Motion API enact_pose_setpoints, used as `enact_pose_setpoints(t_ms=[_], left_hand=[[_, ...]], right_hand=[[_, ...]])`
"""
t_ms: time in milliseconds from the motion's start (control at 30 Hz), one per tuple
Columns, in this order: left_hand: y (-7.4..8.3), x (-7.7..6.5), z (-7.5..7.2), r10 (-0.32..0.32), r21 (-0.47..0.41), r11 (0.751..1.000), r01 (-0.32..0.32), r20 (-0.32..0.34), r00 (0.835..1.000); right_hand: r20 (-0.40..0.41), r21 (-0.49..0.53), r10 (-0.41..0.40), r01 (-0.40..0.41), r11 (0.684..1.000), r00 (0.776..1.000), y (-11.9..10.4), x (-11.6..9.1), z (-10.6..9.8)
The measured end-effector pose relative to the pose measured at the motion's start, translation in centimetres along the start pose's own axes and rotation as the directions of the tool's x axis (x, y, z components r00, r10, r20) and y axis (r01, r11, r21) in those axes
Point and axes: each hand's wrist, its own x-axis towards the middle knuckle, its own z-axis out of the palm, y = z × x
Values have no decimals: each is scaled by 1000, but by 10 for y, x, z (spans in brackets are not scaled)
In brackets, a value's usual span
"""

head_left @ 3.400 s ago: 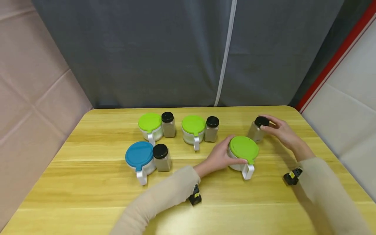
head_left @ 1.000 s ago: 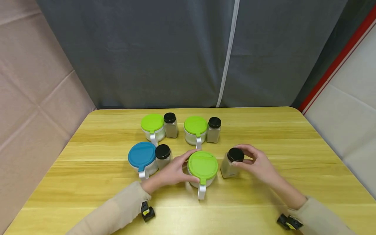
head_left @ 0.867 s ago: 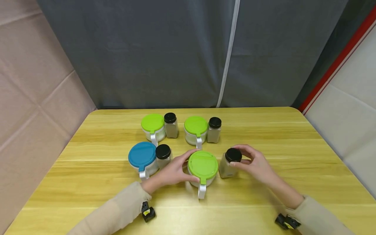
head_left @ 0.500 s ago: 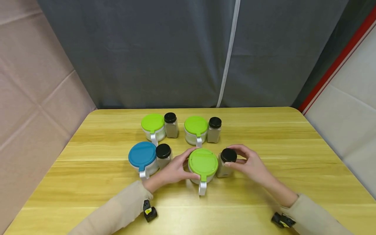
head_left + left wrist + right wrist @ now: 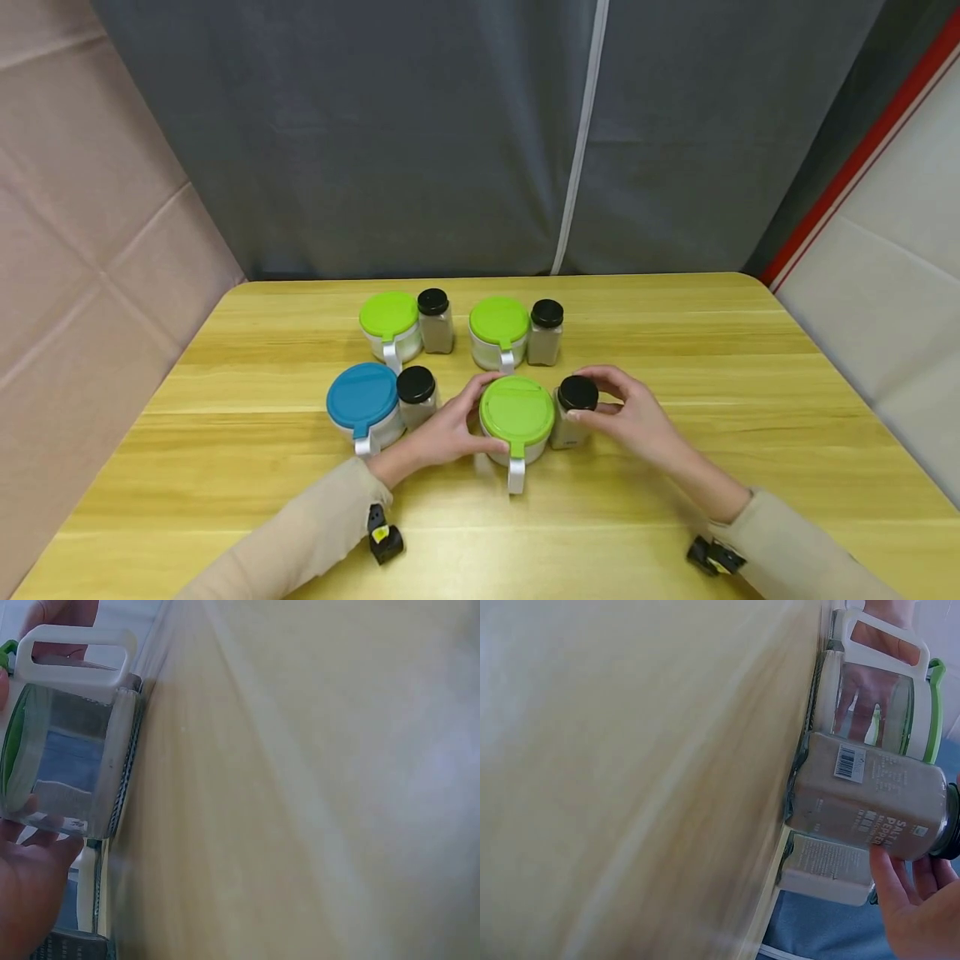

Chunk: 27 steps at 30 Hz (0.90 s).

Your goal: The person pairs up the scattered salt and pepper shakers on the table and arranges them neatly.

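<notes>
My left hand (image 5: 450, 429) grips a seasoning jar with a green lid (image 5: 517, 412) from its left side, thumb at the front near the white handle. Clear walls and a white base show on this jar (image 5: 71, 761) in the left wrist view. Close against its right side stands a black-capped spice bottle (image 5: 572, 425), upright. My right hand (image 5: 633, 423) holds that bottle near the cap between thumb and fingers. In the right wrist view the bottle (image 5: 866, 795) is full of brownish powder and printed with "SALT PEPPER" and a barcode.
Left of my left hand stand a blue-lidded jar (image 5: 362, 396) and a black-capped bottle (image 5: 416, 392). Behind are two green-lidded jars, one left (image 5: 388, 317) and one right (image 5: 498, 321), each beside a bottle. A grey curtain (image 5: 375, 142) hangs behind the wooden table (image 5: 750, 358).
Both hands have brought the green-lidded jar and the spice bottle leftward and nearer. In the last second the bottle has closed up to the jar, which has shifted slightly back.
</notes>
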Motion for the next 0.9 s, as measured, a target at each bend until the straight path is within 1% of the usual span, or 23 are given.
enact_pose_setpoints(t_ms=[233,467,700,900], left_hand=[[1,0,-1,10,-20,1000,-9,9,1000],[-2,-1,0,20,-80,997,-20,-2,1000],[-3,-1,0,7,-69,998,-8,-12,1000],[-1,-2,0,9,-79,997,-9,-10,1000]], right_hand=[[-3,-25,-2,2,1000,1000,0,2,1],[0,-33,-14,14,999,1000,-1,3,2],[6,-35,-22,22,999,1000,-1,4,2],[7,-44,-26,26,999,1000,-1,3,2]])
